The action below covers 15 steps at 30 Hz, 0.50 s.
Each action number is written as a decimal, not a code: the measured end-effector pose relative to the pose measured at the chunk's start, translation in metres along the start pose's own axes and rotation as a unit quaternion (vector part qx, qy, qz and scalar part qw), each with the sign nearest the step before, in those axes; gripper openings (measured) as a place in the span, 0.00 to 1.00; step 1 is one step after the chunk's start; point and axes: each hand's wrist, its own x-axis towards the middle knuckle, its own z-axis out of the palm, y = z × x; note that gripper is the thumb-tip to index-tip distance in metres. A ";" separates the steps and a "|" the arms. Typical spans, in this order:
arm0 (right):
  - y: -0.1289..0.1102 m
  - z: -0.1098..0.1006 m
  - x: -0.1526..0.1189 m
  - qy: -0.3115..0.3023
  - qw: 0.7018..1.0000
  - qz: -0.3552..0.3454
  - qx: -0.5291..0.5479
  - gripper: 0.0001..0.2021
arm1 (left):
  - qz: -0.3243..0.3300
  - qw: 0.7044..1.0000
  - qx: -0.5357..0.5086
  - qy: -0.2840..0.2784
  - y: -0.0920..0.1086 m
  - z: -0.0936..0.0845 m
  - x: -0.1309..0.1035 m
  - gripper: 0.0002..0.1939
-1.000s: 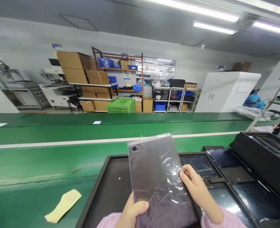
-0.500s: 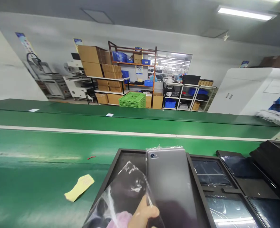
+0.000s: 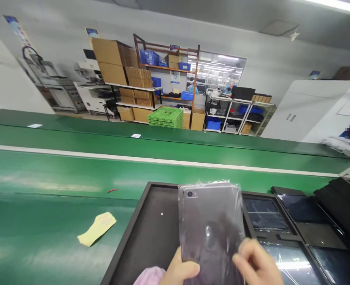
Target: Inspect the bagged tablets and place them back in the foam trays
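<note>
A grey tablet (image 3: 207, 221) with a camera in its upper left corner lies back side up over a black tray (image 3: 153, 233). Clear plastic film covers its back. My left hand (image 3: 179, 269) grips the tablet's lower left edge, thumb on top. At the lower right edge, my right hand (image 3: 256, 261) is slightly blurred, with its fingers bent together at the film's edge. Whether those fingers pinch the film is hard to make out.
Right of the tray, a black divided tray (image 3: 295, 237) holds several dark-screened tablets, with stacked black trays (image 3: 341, 213) beyond. A torn yellow paper (image 3: 97, 228) and a red scrap (image 3: 112, 190) lie on the green surface (image 3: 44, 221). Shelves stand behind.
The clear plastic has moved from the left of the tablet onto its back. My right hand has come into view at the tablet's right edge. The view has shifted slightly.
</note>
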 end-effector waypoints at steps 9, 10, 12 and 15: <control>0.018 0.004 0.008 -0.058 0.948 0.227 0.214 0.17 | 0.014 0.988 -0.076 0.135 0.003 -0.001 -0.020 0.25; 0.014 -0.002 0.009 -0.063 0.945 0.233 0.220 0.17 | 0.010 0.987 -0.068 0.149 0.008 -0.005 -0.025 0.25; 0.010 -0.020 0.012 -0.061 0.931 0.253 0.256 0.18 | 0.003 0.981 -0.037 0.190 0.020 -0.013 -0.034 0.23; 0.008 -0.055 0.015 -0.010 0.930 0.263 0.258 0.20 | 0.022 0.958 0.007 0.287 0.045 -0.027 -0.049 0.21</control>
